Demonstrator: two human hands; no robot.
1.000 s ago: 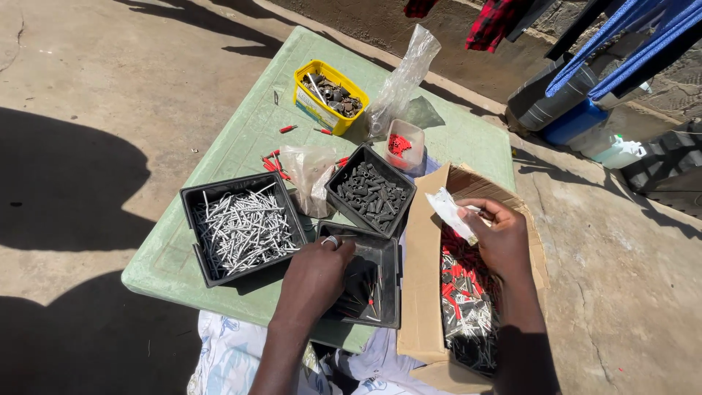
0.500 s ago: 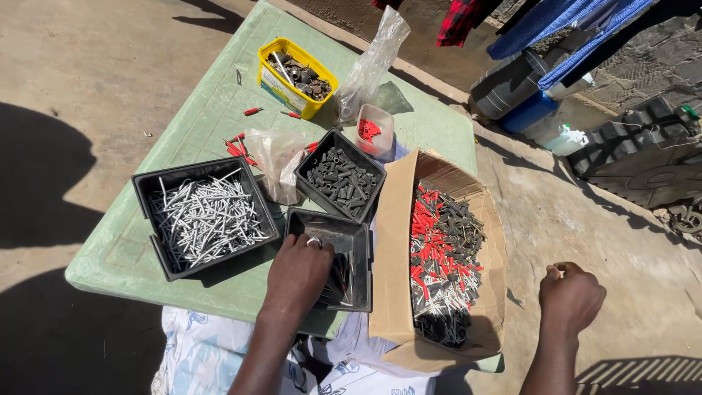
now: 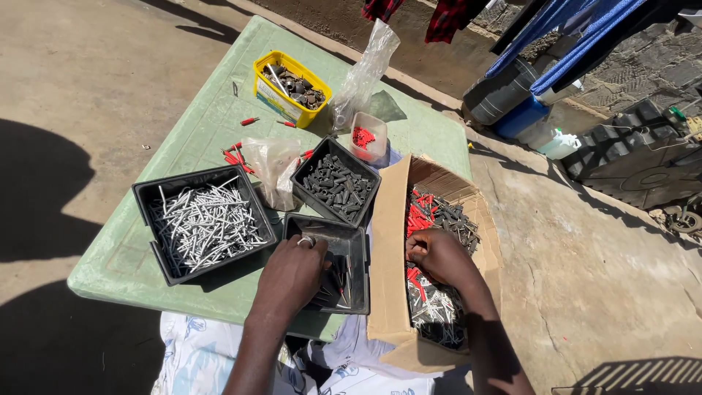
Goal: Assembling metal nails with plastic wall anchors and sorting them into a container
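My left hand (image 3: 291, 275) rests palm down on the near black tray (image 3: 351, 249), which holds a few dark screws; a ring shows on one finger. My right hand (image 3: 437, 255) is inside the open cardboard box (image 3: 385, 241), fingers curled down among mixed red plugs, grey plugs and silver screws (image 3: 439, 219). What the fingers hold is hidden. A black tray of grey plugs (image 3: 336, 184) sits just beyond the left hand. A larger black tray of silver nails (image 3: 205, 224) lies to its left.
All stand on a green plastic table (image 3: 205, 124). At the back are a yellow tub of dark fittings (image 3: 291, 88), a clear plastic bag (image 3: 362, 73) and a small cup of red plugs (image 3: 368, 137). Loose red plugs (image 3: 232, 155) lie on the table. Blue container (image 3: 521, 117) beyond.
My right hand held a small white packet over the box, swung out right beyond it, and has come back into the box without the packet. The left hand stayed on the near tray.
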